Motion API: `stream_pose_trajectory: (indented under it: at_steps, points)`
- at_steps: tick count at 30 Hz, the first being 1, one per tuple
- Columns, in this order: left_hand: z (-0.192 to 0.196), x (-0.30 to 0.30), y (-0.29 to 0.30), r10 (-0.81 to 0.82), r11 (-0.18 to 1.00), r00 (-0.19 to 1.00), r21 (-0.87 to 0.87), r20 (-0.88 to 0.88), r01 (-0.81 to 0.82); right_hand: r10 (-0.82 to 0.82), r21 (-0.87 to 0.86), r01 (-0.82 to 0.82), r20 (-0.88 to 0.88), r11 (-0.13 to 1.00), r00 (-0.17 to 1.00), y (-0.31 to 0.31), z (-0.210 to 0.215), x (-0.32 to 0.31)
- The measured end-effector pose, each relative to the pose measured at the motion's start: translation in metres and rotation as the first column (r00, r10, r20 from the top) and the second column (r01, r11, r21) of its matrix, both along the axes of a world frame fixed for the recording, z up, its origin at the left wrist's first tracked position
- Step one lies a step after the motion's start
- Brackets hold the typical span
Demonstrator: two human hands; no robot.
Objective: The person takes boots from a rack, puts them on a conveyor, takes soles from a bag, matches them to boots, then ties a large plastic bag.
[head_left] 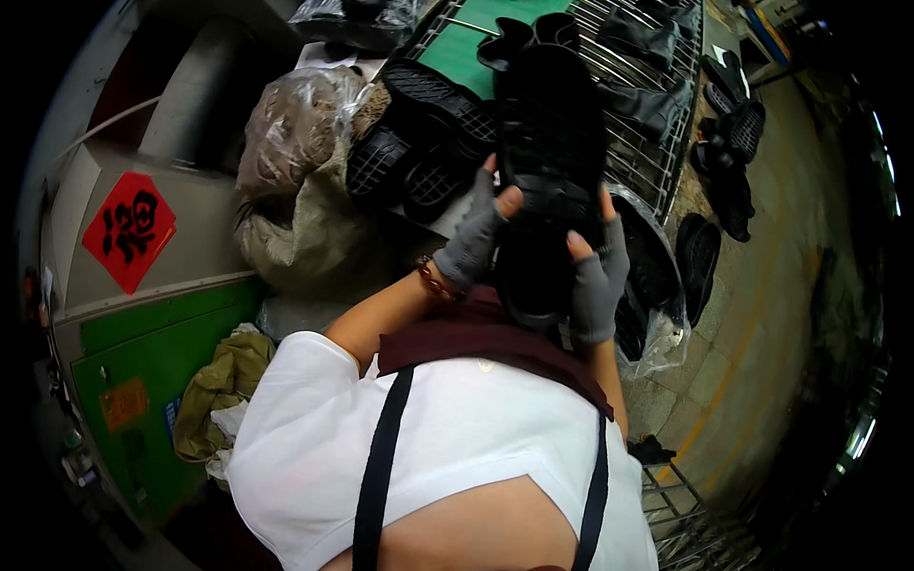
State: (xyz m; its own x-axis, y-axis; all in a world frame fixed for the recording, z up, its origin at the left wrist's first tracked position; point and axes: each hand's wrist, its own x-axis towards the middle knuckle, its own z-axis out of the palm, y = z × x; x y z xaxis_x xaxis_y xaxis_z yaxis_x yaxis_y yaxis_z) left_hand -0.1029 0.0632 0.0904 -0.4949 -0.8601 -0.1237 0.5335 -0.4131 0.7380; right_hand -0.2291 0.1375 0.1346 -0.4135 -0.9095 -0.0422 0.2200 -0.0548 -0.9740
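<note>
Both my hands wear grey fingerless gloves and hold a long black shoe sole [550,133] upright in front of my apron. My left hand [473,238] grips its left edge, with the thumb on the near face. Along the right edge my right hand [600,276] has its fingers closed, the thumb also on the front. Whether this is one sole or more than one together, I cannot tell, as the lower part is very dark. Just left of it lie several black soles [433,124] with grid treads, stacked on one another.
A wire rack [624,157] beyond my hands bears black boots [647,109] and a green sheet [462,48]. On the right, a clear plastic bag [666,328] holds black soles; more soles [700,262] lie on the floor. Stuffed sacks [305,228] and a green cabinet [143,381] stand left.
</note>
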Motion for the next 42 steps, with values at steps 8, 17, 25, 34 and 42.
stream_pose_trajectory:
  at_steps: [8,17,25,34,42]
  points:
    - [-0.017,0.068,-0.050,0.327,0.887,0.942,0.371,-0.080,-0.276,0.129,-0.107,-0.292,-0.718,0.950,0.684,-0.042,-0.002,0.029]
    - [-0.169,0.102,-0.140,0.577,0.500,0.572,0.301,0.583,-0.812,0.031,0.242,0.179,-0.670,0.954,0.742,0.055,-0.059,-0.099]
    - [-0.128,0.114,-0.097,0.590,0.638,0.489,0.001,0.642,-0.770,0.470,0.641,0.440,-0.764,0.629,0.441,0.140,-0.098,-0.177]
    - [-0.026,-0.128,-0.027,0.154,0.253,0.880,-0.879,0.449,0.404,0.764,0.783,0.393,-0.595,0.482,0.248,0.105,-0.139,-0.162]
    - [-0.112,-0.277,-0.019,0.407,-0.219,0.361,-0.294,0.839,0.930,0.580,0.588,0.431,-0.798,0.685,0.166,0.136,-0.091,-0.152]
